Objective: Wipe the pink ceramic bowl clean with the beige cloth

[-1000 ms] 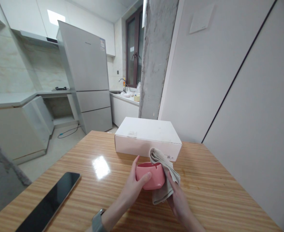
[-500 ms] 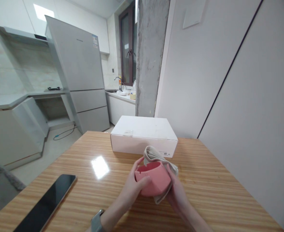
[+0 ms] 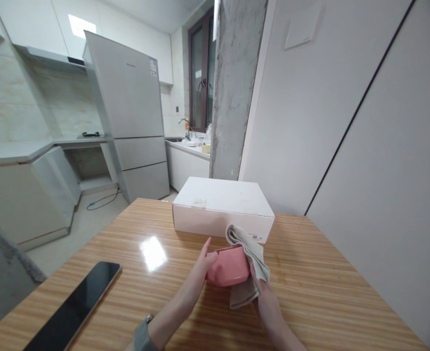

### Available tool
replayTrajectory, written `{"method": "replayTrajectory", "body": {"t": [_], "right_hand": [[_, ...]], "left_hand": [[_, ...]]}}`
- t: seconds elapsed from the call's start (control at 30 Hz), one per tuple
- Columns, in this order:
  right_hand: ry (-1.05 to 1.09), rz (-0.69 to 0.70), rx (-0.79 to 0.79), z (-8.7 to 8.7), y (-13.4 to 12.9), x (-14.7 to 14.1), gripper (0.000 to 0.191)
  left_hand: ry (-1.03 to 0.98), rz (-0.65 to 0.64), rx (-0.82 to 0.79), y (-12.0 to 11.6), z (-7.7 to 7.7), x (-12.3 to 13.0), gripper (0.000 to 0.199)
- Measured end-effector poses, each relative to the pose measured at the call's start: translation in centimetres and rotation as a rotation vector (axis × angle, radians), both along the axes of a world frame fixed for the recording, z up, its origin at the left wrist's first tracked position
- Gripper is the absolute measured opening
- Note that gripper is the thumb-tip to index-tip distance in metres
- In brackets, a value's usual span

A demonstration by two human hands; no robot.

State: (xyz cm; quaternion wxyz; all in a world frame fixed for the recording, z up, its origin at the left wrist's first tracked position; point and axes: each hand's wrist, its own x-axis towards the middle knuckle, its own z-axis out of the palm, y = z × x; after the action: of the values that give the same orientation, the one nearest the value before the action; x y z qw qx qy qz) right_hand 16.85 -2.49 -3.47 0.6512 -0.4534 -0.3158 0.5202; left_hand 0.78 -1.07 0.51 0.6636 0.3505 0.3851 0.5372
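Observation:
Above the table, a pink faceted ashtray is tilted so that its smooth outer side faces me. My left hand grips it from the left, with the thumb along its near edge and a finger reaching up past the rim. Folded and creased, a light grey cloth lies against the ashtray's right side and hangs below it. My right hand is closed on the cloth from the right; some of its fingers are hidden behind the folds.
Behind my hands a white cardboard box lies on the striped wooden table. A black phone rests at the left. Past the table stand a grey fridge, a bare concrete pillar and a white wall.
The ashtray has turned so its opening, visible before, is now mostly out of sight. My right hand and the cloth have shifted along its right side. The view has swung slightly left.

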Motion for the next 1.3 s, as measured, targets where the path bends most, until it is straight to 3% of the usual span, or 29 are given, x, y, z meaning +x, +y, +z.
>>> {"method": "replayTrajectory", "body": {"t": [0.2,0.37,0.53,0.73,0.9,1.03,1.1,1.2,1.3], "right_hand": [[0.081,0.017,0.030,2.0,1.3,0.6,0.043],[0.178,0.098,0.009,1.9,0.5,0.1,0.048],[0.161,0.098,-0.007,1.4,0.1,-0.3,0.048],[0.132,0.123,-0.011,1.9,-0.1,-0.5,0.047],[0.177,0.073,-0.127,2.6,-0.6,-1.0,0.052],[0.198,0.045,-0.152,2.9,-0.5,-0.9,0.051],[0.231,0.024,-0.168,3.1,-0.3,-0.7,0.049],[0.312,0.025,-0.123,3.7,0.2,-0.1,0.046],[0.374,0.076,-0.061,4.3,0.5,0.2,0.044]], "left_hand": [[0.032,-0.177,0.139,-0.5,-0.2,0.0,0.104],[-0.004,-0.099,0.106,0.0,-0.6,-0.2,0.122],[-0.082,-0.092,0.056,0.1,-0.4,-0.4,0.118],[0.127,-0.009,0.150,0.1,0.4,-1.0,0.119],[0.231,0.051,0.230,-0.4,1.2,-0.7,0.114],[0.217,0.006,0.222,-0.8,0.7,-0.2,0.112],[0.162,-0.033,0.182,-0.8,0.3,-0.2,0.101],[0.092,-0.091,0.156,-0.8,0.1,-0.2,0.086],[0.160,-0.076,0.285,-0.8,0.3,-0.2,0.085]]}}
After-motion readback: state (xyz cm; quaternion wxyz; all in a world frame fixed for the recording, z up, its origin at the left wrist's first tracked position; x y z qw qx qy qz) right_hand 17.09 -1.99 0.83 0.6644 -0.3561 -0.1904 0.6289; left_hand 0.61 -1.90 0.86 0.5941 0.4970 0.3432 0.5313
